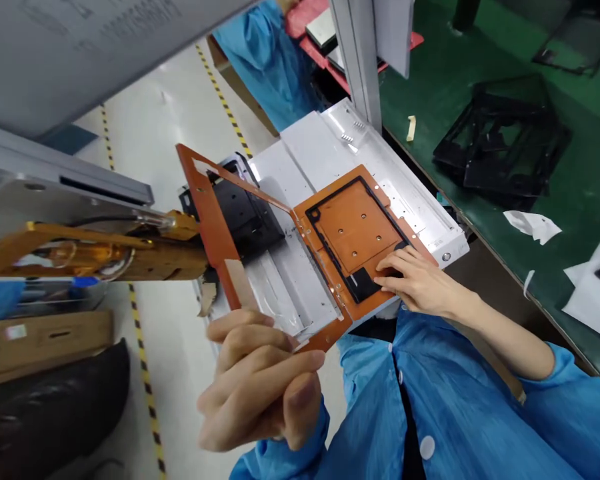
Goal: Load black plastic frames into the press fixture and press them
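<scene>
An orange fixture plate (357,227) lies on a white metal machine bed, with a thin black rectangular frame (325,257) set in it. My right hand (420,280) is at the frame's near right corner, fingers bent and closed on its edge. Hinged to the plate is an orange open lid (213,217), tilted up to the left. My left hand (260,380) is closed around the lid's near corner, its fingers curled; the exact contact is hidden behind them. Beneath the lid, a black molded part (240,213) sits on the bed.
A brass-coloured machine arm (155,257) reaches in at left, close to the lid. A grey upright post (357,60) stands behind the bed (300,153). Stacked black frames (505,140) and paper scraps (533,227) lie on the green table (420,87). Another person's blue sleeve (265,47) shows beyond.
</scene>
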Motion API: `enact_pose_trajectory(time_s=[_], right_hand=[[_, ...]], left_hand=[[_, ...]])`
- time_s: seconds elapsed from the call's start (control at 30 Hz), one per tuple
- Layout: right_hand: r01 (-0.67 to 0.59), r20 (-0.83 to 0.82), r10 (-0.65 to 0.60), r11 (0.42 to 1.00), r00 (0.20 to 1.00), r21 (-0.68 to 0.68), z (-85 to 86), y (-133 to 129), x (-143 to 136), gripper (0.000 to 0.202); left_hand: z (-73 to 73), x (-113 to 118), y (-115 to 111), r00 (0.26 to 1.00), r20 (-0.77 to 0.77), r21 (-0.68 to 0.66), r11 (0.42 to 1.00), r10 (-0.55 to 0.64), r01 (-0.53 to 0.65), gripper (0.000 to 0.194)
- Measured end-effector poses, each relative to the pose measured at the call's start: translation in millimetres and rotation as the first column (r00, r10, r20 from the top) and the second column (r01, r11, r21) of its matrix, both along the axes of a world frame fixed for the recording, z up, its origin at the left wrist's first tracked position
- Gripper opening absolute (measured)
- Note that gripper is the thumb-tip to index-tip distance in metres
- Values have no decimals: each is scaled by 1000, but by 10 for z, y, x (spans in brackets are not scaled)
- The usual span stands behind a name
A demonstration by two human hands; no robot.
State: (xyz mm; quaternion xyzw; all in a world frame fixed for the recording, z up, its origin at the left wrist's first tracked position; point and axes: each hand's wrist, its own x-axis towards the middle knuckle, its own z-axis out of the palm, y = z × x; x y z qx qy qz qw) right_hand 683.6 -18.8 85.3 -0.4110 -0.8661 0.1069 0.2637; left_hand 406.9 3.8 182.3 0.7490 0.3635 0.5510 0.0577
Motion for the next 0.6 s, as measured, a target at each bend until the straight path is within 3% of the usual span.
enact_pose_trajectory(time_s=[0.1,0.23,0.33,0.43,0.53,0.6], right_hand=[[-4,-36,3,999,999,-44,55,-2,8,29],[5,-201,-16,998,979,-57,177,73,171,29],[191,-319,-197,980,927,-51,157,261,455,25],[364,-486,-412,911,771,-195,-52,501,718,18],[419,-635,-551,831,541,-365,-348,655,839,39],[443,-698,-566,812,439,-380,-509,687,858,43]], left_hand=[[101,144,17,991,-83,199,972,-109,124,40],[57,564,14,999,5,162,986,-37,36,44],[-117,955,40,972,-78,101,968,-222,229,30],[-351,1266,113,865,-370,60,920,-339,387,21],[-579,1406,149,767,-547,-12,919,-335,393,22],[-700,1396,104,733,-581,-63,917,-354,393,24]])
